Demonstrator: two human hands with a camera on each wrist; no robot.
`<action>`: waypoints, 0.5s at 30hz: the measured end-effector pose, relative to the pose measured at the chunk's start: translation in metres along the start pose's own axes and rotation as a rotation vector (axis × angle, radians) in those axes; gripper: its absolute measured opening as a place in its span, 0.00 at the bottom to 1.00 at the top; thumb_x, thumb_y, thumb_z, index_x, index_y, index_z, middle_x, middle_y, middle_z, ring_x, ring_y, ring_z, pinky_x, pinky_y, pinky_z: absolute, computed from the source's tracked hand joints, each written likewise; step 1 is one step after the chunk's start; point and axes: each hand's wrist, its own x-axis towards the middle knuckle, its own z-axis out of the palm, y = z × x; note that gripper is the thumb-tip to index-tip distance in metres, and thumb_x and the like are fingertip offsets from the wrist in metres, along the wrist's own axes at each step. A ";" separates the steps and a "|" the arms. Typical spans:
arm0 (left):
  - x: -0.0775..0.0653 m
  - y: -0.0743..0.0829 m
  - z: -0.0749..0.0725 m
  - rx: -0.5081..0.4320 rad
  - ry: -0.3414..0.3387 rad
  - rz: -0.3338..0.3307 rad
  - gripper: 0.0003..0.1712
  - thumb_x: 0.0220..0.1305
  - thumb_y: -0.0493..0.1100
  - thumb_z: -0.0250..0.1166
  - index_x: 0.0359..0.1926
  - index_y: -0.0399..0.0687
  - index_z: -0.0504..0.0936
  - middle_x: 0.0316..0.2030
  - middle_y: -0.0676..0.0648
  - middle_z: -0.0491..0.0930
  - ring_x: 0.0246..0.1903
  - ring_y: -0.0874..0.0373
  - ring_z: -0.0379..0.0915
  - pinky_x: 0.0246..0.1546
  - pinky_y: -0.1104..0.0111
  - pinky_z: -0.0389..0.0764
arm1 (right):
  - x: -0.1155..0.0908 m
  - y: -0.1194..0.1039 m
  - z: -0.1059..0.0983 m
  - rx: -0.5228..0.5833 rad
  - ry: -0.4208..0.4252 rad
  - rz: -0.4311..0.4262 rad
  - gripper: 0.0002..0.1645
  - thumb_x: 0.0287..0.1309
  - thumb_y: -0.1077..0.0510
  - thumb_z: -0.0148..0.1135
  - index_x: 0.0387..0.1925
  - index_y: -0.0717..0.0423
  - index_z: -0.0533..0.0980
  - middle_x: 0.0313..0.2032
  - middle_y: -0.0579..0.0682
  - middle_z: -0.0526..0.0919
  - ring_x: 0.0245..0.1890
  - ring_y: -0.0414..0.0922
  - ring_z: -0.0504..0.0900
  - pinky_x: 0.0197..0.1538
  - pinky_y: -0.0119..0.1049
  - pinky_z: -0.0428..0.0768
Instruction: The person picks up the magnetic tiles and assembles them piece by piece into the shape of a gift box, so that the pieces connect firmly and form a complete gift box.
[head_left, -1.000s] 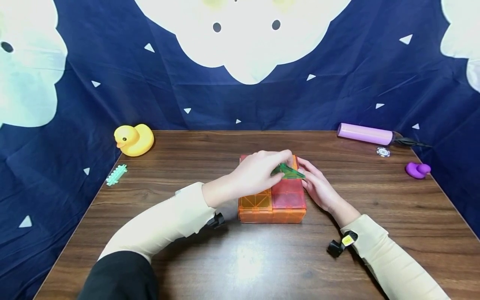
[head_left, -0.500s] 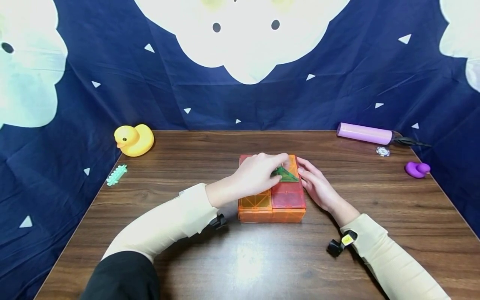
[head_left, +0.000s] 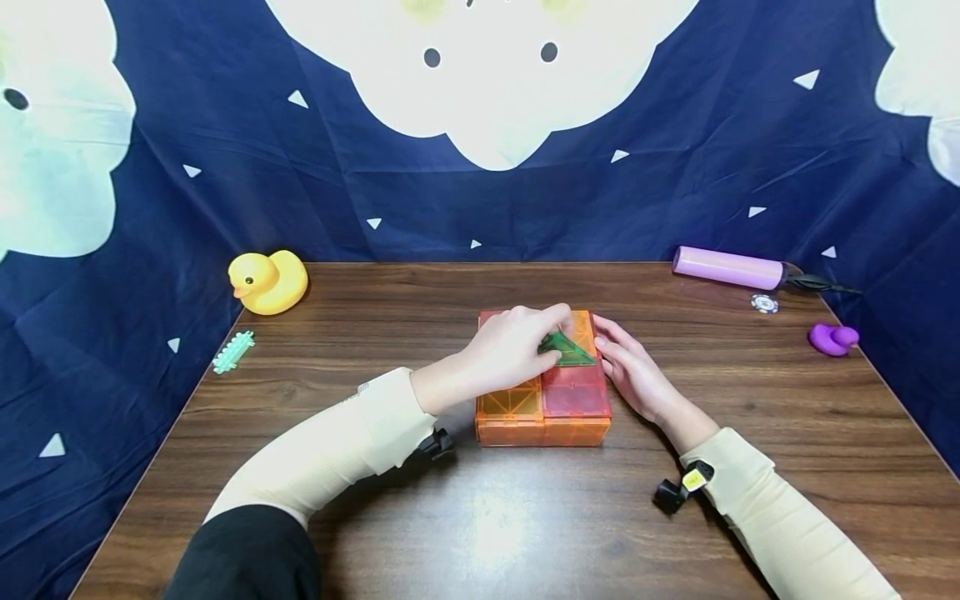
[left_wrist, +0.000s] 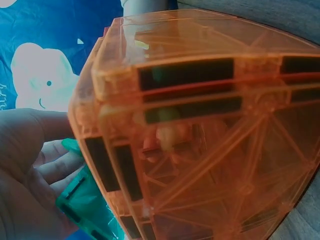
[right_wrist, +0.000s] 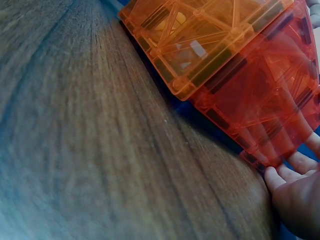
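A low box of translucent magnetic tiles (head_left: 576,400), orange and red, stands mid-table. My left hand (head_left: 506,350) reaches over its top and pinches a green triangular magnetic tile (head_left: 573,354) between thumb and fingers. The tile lies close over the box top, near the right edge. In the left wrist view, the green piece (left_wrist: 87,202) shows beside the fingers, past the box's orange wall (left_wrist: 210,165). My right hand (head_left: 637,375) rests its fingers along the box's right side. The right wrist view shows those fingertips (right_wrist: 275,177) at the red wall (right_wrist: 260,107).
A yellow rubber duck (head_left: 273,282) and a mint-green toothed piece (head_left: 234,351) lie at the left edge. Toward the back right are a pink-purple cylinder (head_left: 731,268) with a black end, a poker chip (head_left: 765,303) and a small purple duck (head_left: 832,339). A blue curtain (head_left: 480,208) hangs behind the table.
The green tile has shifted slightly left and down onto the box top, away from my right fingertips. My left hand moved a little with it; the right hand has stayed in place.
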 end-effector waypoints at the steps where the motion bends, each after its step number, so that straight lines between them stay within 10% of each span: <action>1: 0.000 0.000 0.000 -0.004 -0.003 -0.003 0.13 0.64 0.39 0.70 0.45 0.54 0.75 0.30 0.58 0.81 0.23 0.61 0.70 0.19 0.71 0.65 | 0.000 0.000 0.000 0.000 0.001 0.001 0.36 0.79 0.57 0.42 0.80 0.64 0.46 0.78 0.60 0.48 0.64 0.34 0.69 0.63 0.28 0.70; 15: -0.005 -0.005 -0.006 -0.055 0.020 -0.024 0.20 0.62 0.44 0.74 0.52 0.50 0.78 0.42 0.52 0.84 0.36 0.60 0.79 0.38 0.68 0.78 | 0.000 -0.001 0.000 -0.008 0.005 0.011 0.37 0.79 0.56 0.43 0.80 0.63 0.45 0.79 0.59 0.46 0.66 0.35 0.67 0.63 0.27 0.70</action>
